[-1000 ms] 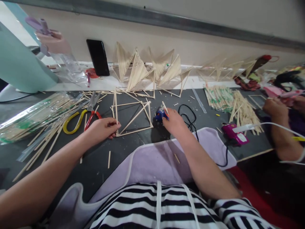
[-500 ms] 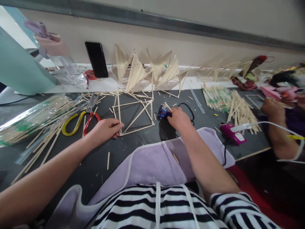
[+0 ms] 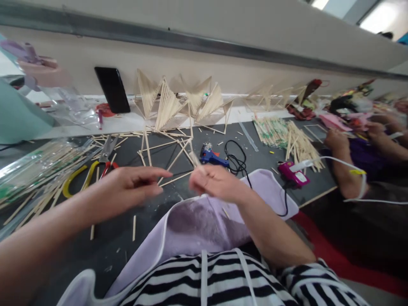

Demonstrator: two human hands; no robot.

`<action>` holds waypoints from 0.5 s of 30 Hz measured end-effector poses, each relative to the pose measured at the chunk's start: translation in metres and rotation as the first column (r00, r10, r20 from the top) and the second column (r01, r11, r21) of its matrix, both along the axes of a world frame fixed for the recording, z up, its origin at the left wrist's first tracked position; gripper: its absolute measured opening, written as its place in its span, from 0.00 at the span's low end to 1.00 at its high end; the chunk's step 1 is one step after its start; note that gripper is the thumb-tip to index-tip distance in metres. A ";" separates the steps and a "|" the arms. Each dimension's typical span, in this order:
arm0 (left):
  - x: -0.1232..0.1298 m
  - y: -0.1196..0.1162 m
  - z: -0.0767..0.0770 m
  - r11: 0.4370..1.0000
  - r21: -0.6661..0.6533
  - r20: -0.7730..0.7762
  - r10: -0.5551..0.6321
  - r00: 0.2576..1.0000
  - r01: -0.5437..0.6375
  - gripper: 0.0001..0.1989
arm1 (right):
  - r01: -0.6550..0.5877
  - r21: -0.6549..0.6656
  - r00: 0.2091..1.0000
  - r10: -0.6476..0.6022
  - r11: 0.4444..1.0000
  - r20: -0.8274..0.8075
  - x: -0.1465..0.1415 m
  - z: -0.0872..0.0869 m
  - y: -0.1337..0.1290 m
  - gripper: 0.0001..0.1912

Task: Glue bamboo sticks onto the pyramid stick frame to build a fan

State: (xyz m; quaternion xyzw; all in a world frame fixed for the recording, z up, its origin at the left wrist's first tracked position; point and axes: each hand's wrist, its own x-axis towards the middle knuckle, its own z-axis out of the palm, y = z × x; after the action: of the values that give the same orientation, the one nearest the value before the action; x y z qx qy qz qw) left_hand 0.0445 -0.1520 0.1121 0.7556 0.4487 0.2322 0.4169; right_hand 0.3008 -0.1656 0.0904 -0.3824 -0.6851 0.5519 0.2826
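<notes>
My left hand (image 3: pixel 134 185) hovers over the near left side of a wooden stick frame (image 3: pixel 174 163), its thumb and fingers apart with nothing between them. A short pale stick (image 3: pixel 195 160), blurred by motion, is pinched in my right hand (image 3: pixel 212 180), just right of the frame. Beyond my right hand, a blue glue gun (image 3: pixel 212 157) lies on the dark table with its black cord coiled beside it. Yellow-and-red-handled scissors (image 3: pixel 103 159) lie behind my left forearm.
Finished stick structures (image 3: pixel 172 102) and a black phone (image 3: pixel 113 90) stand against the wall. Bagged sticks (image 3: pixel 35 170) lie left, stick piles (image 3: pixel 301 144) right. A magenta power adapter (image 3: pixel 293 174) has a white cable. Another person's hand (image 3: pixel 338 142) is far right.
My left hand has let go of the frame and opened above it. My right hand has left the glue gun and moved left with a stick. The view has shifted right.
</notes>
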 end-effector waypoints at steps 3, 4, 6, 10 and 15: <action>0.027 -0.016 0.021 0.984 0.040 0.066 -0.176 0.982 0.173 0.10 | -0.215 0.065 0.973 0.220 0.974 -0.076 -0.025 0.003 -0.007 0.23; 0.032 -0.017 0.026 0.981 0.099 0.090 -0.174 0.981 0.165 0.10 | -0.231 0.077 0.966 0.238 0.970 -0.099 -0.028 0.003 -0.008 0.23; 0.033 -0.014 0.032 0.976 0.208 0.170 -0.095 0.981 0.059 0.09 | -0.211 0.078 0.968 0.220 0.974 -0.124 -0.026 0.002 -0.011 0.22; 0.029 -0.007 0.030 0.979 0.204 0.245 -0.029 0.969 -0.022 0.12 | -0.149 -0.011 0.969 0.144 0.989 -0.203 -0.016 -0.002 -0.014 0.20; 0.038 -0.013 0.017 0.949 0.296 0.234 -0.178 0.956 0.105 0.06 | -0.241 -0.014 0.942 0.230 0.970 -0.245 -0.029 -0.007 -0.012 0.21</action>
State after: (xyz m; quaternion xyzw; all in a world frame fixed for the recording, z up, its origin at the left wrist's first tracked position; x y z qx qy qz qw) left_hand 0.0830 -0.1654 0.1289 0.8008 0.2975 0.3589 0.3760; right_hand 0.2718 -0.1778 0.0831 -0.2340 -0.6742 0.6389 0.2873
